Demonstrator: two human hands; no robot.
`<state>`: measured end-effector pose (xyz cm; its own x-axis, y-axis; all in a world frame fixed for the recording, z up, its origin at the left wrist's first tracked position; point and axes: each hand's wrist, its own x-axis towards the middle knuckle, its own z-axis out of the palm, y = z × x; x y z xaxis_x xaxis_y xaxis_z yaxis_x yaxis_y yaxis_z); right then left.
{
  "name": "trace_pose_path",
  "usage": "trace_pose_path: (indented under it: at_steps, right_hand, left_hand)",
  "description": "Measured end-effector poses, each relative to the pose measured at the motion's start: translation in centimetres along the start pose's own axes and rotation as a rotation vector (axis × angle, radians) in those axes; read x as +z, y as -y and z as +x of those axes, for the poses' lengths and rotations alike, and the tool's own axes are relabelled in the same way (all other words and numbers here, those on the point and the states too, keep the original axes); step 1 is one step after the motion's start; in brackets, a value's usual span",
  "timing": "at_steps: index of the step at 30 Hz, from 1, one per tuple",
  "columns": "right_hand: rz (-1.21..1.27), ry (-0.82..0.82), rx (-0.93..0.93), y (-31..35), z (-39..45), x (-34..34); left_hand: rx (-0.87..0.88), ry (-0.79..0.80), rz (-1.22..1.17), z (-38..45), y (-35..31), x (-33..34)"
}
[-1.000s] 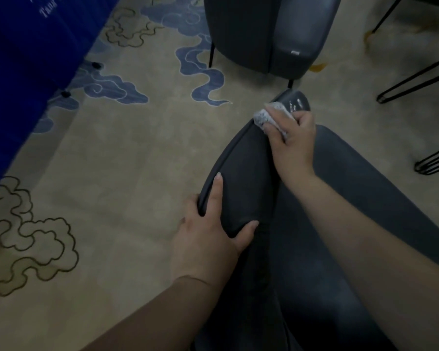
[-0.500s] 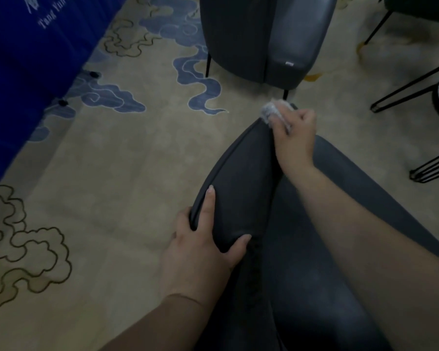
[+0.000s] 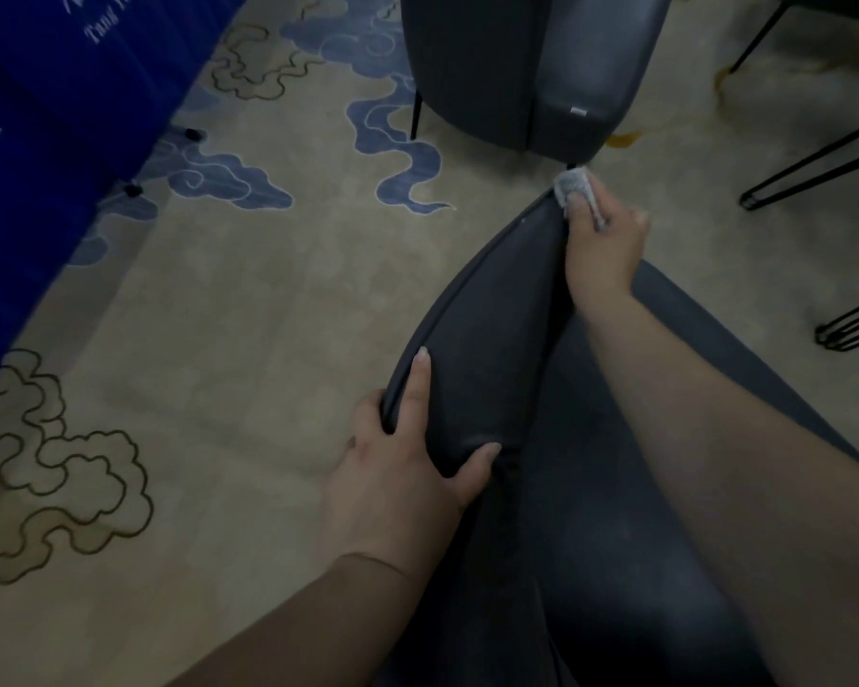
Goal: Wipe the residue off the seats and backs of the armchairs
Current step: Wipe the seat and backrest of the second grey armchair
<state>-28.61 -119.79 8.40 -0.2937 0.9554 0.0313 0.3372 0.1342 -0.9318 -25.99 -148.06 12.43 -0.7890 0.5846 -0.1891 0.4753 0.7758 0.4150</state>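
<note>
Head view looks down on the right hand (image 3: 603, 240), whose fingers are curled tight around a small wad of pale grey cloth (image 3: 574, 188), pressing it onto the far tip of the near armchair (image 3: 487, 339). The cloth bulges out past the fingertips and touches the chair's dark rim at its farthest point. The left hand (image 3: 402, 468) clamps the same chair nearer the camera: thumb pressed into the inner face of the padded side, index finger laid straight along the piped rim, remaining fingers wrapped over the outer edge and mostly hidden.

That padded side is a long, narrow, dark grey shape, its long axis running away from the camera and leaning to the right, tapering to the tip under the cloth. The chair's dark seat and opposite side fill the lower right of the view.

Both forearms are bare. The right one reaches out long and straight across the seat, wrist slightly bent down toward the cloth; the left comes up from the bottom edge, shorter, wrist cocked against the chair's outer face.

Just beyond the cloth stands a second armchair (image 3: 531, 66), same grey upholstery, its thin black leg (image 3: 416, 119) on the beige carpet (image 3: 249, 300) with blue and outlined cloud patterns. Black wire legs (image 3: 814, 166) of other furniture lie to the right of the near armchair. A blue drape (image 3: 60, 116) with white lettering hangs well to its left.
</note>
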Motion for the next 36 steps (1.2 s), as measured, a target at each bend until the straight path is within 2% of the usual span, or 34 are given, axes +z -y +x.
trace_pose_path:
  at_steps: [6, 9, 12, 14, 17, 19, 21, 25, 26, 31, 33, 36]
  right_hand:
    - [-0.014, 0.002, -0.12, -1.7, -4.7, -0.6]
    - [0.116, -0.115, 0.078, -1.5, -1.5, -1.3]
    - [0.141, -0.014, 0.137, -0.5, 1.2, -1.1]
    - [0.04, 0.057, 0.046, 0.1, 0.6, -0.5]
    - [-0.059, 0.169, -0.198, -0.4, -3.7, -0.2]
    - [-0.1, 0.184, -0.275, -0.8, -5.5, -0.5]
    - [-0.121, 0.118, -0.222, -0.8, -3.8, -0.6]
    - [-0.095, -0.054, 0.026, -0.4, 1.6, -0.1]
    - [-0.129, -0.064, 0.024, 0.0, 1.5, 0.1]
    - [-0.216, 0.174, -0.36, -0.7, -4.7, -0.6]
    - [-0.261, 0.222, -0.408, -0.5, -4.8, -0.8]
    - [-0.346, 0.145, -0.362, 0.8, -0.9, -0.1]
  left_hand:
    - [-0.009, 0.013, 0.04, -0.3, 0.1, -0.1]
    - [-0.01, 0.008, 0.032, -0.2, 0.0, 0.0]
    - [-0.01, 0.008, 0.026, -0.1, 0.0, 0.1]
    - [-0.013, 0.007, 0.021, -0.1, 0.1, 0.1]
    - [-0.021, 0.009, 0.036, -0.1, 0.2, 0.1]
    - [-0.031, 0.003, 0.037, -0.1, 0.2, 0.1]
    - [-0.026, -0.006, 0.037, -0.1, 0.1, 0.1]
    - [-0.019, -0.011, 0.022, -0.1, -0.1, 0.1]
    - [-0.02, -0.013, 0.02, 0.0, 0.0, 0.1]
    - [-0.016, -0.006, 0.025, -0.1, 0.1, 0.1]
    - [-0.016, -0.005, 0.026, -0.1, 0.2, 0.1]
    - [-0.009, -0.012, 0.032, 0.0, 0.1, 0.1]
